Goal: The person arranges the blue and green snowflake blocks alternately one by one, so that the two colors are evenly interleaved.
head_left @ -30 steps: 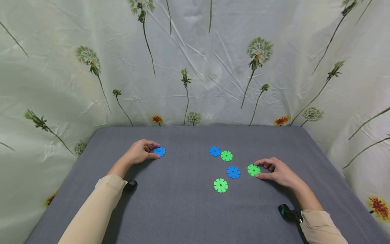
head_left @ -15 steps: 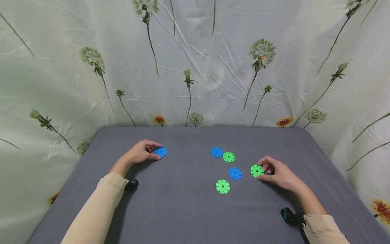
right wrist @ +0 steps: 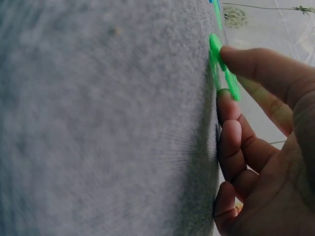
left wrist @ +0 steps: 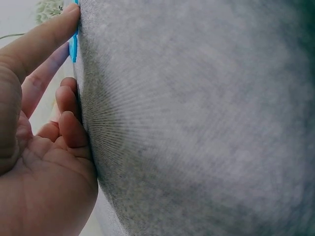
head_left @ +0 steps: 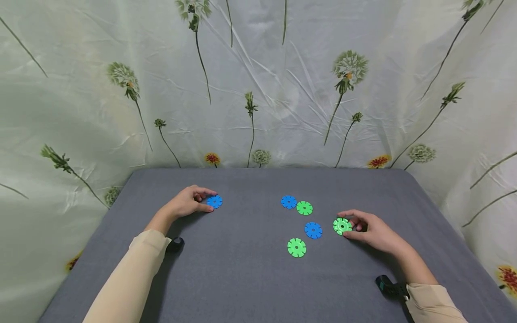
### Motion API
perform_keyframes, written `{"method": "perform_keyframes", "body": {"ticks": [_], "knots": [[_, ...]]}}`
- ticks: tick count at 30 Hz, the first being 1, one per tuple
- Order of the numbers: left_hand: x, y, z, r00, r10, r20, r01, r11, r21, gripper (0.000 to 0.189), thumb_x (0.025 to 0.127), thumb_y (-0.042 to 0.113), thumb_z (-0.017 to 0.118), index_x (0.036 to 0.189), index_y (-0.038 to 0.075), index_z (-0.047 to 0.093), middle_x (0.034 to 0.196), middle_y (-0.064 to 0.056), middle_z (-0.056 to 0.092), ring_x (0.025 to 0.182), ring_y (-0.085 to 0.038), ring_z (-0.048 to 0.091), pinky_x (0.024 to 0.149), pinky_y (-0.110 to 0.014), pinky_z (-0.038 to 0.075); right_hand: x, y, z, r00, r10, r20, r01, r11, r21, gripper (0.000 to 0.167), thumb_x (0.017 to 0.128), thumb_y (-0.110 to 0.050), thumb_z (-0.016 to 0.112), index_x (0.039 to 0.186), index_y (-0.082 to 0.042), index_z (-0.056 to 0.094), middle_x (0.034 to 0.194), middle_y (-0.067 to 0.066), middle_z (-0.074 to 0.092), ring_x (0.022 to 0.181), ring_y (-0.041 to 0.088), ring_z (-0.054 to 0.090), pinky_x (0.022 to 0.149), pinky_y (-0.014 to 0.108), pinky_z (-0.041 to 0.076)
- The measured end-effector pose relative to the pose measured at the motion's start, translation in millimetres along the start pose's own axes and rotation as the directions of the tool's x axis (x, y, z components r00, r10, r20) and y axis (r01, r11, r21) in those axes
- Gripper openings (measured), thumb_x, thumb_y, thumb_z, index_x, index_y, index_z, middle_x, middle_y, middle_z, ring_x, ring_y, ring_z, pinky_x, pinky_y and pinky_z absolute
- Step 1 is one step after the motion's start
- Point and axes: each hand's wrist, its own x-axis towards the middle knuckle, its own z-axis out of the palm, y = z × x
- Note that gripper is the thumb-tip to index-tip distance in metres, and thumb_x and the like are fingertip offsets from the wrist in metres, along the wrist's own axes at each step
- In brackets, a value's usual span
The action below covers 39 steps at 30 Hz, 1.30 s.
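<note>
Near the far left of the table, my left hand (head_left: 188, 202) pinches a blue notched disc (head_left: 215, 202) by its edges, thumb on the near side and index finger on the far side. The blue disc (left wrist: 74, 46) lies flat in the left wrist view. My right hand (head_left: 375, 231) holds a green notched disc (head_left: 339, 225) between thumb and fingers at the right. In the right wrist view this green disc (right wrist: 231, 83) is tilted under the thumb. More green shows just behind it, perhaps a second disc; the overlap hides which.
Between the hands lie a blue disc (head_left: 288, 202) beside a green disc (head_left: 304, 208), another blue disc (head_left: 313, 230), and a green disc (head_left: 296, 247) nearer the front. All rest on the grey cloth-covered table (head_left: 242, 278). A flowered curtain (head_left: 258, 80) hangs behind.
My right thumb and fingers have shifted around the green disc, which has moved slightly right and now looks doubled at its edges. The left hand stays on its blue disc.
</note>
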Motion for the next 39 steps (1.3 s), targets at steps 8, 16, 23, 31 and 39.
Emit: {"method": "perform_keyframes", "body": {"ticks": [8, 16, 23, 31, 39], "knots": [[-1.0, 2.7, 0.1, 1.0, 0.018, 0.006, -0.017, 0.999, -0.028, 0.052, 0.09, 0.019, 0.089, 0.139, 0.008, 0.074, 0.11, -0.01, 0.055, 0.098, -0.023, 0.044, 0.085, -0.039, 0.038, 0.6, 2, 0, 1.0, 0.018, 0.018, -0.018, 1.0, -0.001, 0.056, 0.088, -0.021, 0.09, 0.138, -0.007, 0.071, 0.104, 0.003, 0.065, 0.083, 0.007, 0.051, 0.073, 0.024, 0.043], [-0.1, 1.6, 0.7, 1.0, 0.013, -0.001, -0.013, 1.0, -0.024, 0.052, 0.09, 0.02, 0.089, 0.139, 0.008, 0.074, 0.112, -0.011, 0.056, 0.1, -0.023, 0.045, 0.087, -0.038, 0.039, 1.5, 2, -1, 1.0, 0.016, 0.013, -0.016, 1.0, -0.025, 0.054, 0.087, -0.021, 0.091, 0.136, -0.007, 0.072, 0.102, 0.002, 0.066, 0.083, 0.004, 0.051, 0.073, 0.024, 0.044], [-0.4, 2.1, 0.2, 1.0, 0.016, -0.001, -0.016, 1.0, -0.023, 0.052, 0.09, 0.019, 0.089, 0.139, 0.008, 0.074, 0.111, -0.011, 0.055, 0.1, -0.023, 0.044, 0.086, -0.038, 0.039, 3.4, -1, -1, 0.999, 0.035, 0.01, -0.034, 0.999, -0.032, 0.053, 0.086, -0.02, 0.091, 0.133, -0.004, 0.073, 0.099, 0.002, 0.064, 0.081, 0.005, 0.051, 0.071, 0.024, 0.043], [-1.1, 2.8, -0.3, 1.0, 0.013, 0.002, -0.013, 1.0, -0.021, 0.052, 0.09, 0.02, 0.089, 0.138, 0.008, 0.074, 0.111, -0.011, 0.055, 0.1, -0.023, 0.044, 0.086, -0.038, 0.038, 6.2, 0, -2, 0.999, 0.048, 0.019, -0.048, 0.999, -0.02, 0.052, 0.084, -0.02, 0.093, 0.128, -0.002, 0.072, 0.095, 0.003, 0.06, 0.078, 0.004, 0.05, 0.069, 0.024, 0.043], [-0.6, 2.3, -0.6, 1.0, 0.012, -0.003, -0.012, 1.0, 0.002, 0.051, 0.09, 0.02, 0.089, 0.138, 0.009, 0.074, 0.11, -0.011, 0.056, 0.099, -0.024, 0.044, 0.085, -0.039, 0.038, 10.8, -1, -8, 0.999, 0.046, 0.009, -0.045, 0.999, -0.015, 0.051, 0.085, -0.02, 0.093, 0.128, -0.002, 0.072, 0.095, 0.004, 0.061, 0.078, 0.004, 0.055, 0.07, 0.024, 0.047]]}}
